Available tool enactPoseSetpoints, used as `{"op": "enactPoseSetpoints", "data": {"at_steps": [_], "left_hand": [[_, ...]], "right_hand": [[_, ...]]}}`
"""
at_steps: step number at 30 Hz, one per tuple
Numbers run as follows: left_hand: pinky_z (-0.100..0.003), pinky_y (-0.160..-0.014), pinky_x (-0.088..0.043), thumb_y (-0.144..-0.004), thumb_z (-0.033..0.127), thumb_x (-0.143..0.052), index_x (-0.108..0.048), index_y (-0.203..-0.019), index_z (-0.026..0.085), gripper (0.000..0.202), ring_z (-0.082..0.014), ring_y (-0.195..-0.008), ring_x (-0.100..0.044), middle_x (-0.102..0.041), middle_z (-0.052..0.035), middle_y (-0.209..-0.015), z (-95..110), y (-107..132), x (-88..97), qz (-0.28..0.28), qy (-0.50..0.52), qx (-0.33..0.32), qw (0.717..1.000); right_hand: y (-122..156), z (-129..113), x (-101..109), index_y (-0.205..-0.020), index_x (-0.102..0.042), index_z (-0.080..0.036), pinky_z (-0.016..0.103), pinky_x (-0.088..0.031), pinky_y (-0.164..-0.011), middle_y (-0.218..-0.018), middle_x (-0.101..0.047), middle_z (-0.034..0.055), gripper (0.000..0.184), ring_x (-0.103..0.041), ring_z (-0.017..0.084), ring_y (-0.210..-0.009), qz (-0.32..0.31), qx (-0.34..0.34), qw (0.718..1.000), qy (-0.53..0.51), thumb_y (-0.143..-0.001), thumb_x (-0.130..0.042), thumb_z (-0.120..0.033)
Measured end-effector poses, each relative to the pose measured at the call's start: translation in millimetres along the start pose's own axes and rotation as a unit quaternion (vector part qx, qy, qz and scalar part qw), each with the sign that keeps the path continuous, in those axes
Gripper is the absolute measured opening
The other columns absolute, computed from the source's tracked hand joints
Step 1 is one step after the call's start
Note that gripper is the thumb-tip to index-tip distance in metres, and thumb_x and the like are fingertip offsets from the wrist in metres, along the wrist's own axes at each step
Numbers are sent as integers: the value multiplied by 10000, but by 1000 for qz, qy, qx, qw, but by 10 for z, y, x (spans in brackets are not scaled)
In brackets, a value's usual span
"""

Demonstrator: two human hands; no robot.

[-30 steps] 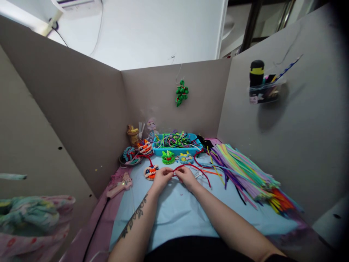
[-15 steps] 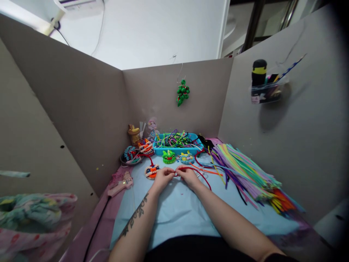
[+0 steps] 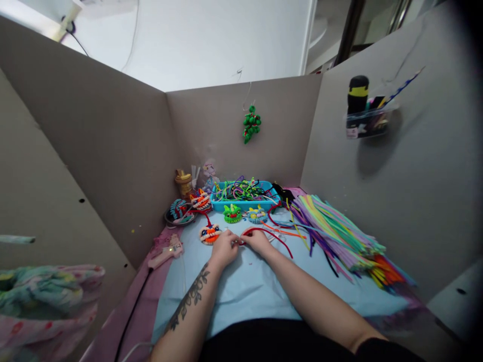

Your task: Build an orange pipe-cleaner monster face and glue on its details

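Note:
Over the middle of the light blue cloth (image 3: 249, 296), my left hand (image 3: 225, 247) and my right hand (image 3: 257, 242) meet at the fingertips. Both are closed in a pinch on a red pipe cleaner (image 3: 281, 242), whose free end arcs out to the right past my right hand. The piece between the fingers is small and mostly hidden. Just left of my left hand lies an orange and white pipe-cleaner animal face (image 3: 209, 234). A green one (image 3: 232, 213) and a light blue and yellow one (image 3: 257, 214) sit beyond my hands.
A blue basket (image 3: 245, 206) of tangled pipe cleaners stands at the back. Bundled pastel pipe cleaners (image 3: 335, 226) lie on the right. At left are a pink glue gun (image 3: 166, 255) with its cord and a dark bowl (image 3: 180, 221). Grey panels (image 3: 241, 161) enclose the table.
My left hand has turned, its back now more toward me, with the fingers curled in. My right hand stays pinched on the red pipe cleaner. The camera view has shifted slightly.

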State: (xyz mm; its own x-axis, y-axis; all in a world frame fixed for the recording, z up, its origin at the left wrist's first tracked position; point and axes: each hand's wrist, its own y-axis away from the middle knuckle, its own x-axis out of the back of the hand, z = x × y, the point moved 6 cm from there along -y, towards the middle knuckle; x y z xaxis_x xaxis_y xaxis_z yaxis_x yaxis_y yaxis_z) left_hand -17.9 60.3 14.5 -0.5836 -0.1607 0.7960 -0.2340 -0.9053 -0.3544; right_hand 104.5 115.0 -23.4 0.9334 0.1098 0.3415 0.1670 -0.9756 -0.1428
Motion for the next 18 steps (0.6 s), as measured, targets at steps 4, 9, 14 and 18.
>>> {"op": "enactPoseSetpoints", "data": {"at_steps": [4,9,14,18], "left_hand": [[-288,-682,-383,-814,260,-419,-639,-991,232,283,-204,-800,-552,-597,-75,-821,168,152,-73,-68,-122,-18,990],[-325,-712,-384,-835,414,-394,-596,-1065,196,376,-249,-851,-559,-622,-117,-867,219,170,-173,-114,-179,0,977],[-339,-747,-388,-815,436,-436,-586,-1063,187,382,-262,-893,-567,-639,-134,-923,254,122,-237,-131,-176,23,975],[-355,-746,-391,-761,491,-505,-607,-1009,125,453,-297,-893,-573,-643,-183,-920,305,86,-259,-143,-173,27,974]], "right_hand": [[-13,38,16,-654,-664,-131,248,-460,-599,-632,-673,51,100,-619,173,-639,4,-11,1000,6,-641,-587,-193],[-28,60,25,-666,-674,-137,260,-464,-625,-671,-683,57,102,-627,181,-671,11,-14,999,30,-629,-598,-194],[-11,11,52,-643,-672,-160,256,-455,-645,-654,-671,35,85,-616,173,-668,24,0,998,62,-627,-589,-172],[36,-74,100,-631,-661,-186,243,-433,-745,-749,-670,25,71,-601,166,-774,36,28,995,83,-638,-591,-184]]}}
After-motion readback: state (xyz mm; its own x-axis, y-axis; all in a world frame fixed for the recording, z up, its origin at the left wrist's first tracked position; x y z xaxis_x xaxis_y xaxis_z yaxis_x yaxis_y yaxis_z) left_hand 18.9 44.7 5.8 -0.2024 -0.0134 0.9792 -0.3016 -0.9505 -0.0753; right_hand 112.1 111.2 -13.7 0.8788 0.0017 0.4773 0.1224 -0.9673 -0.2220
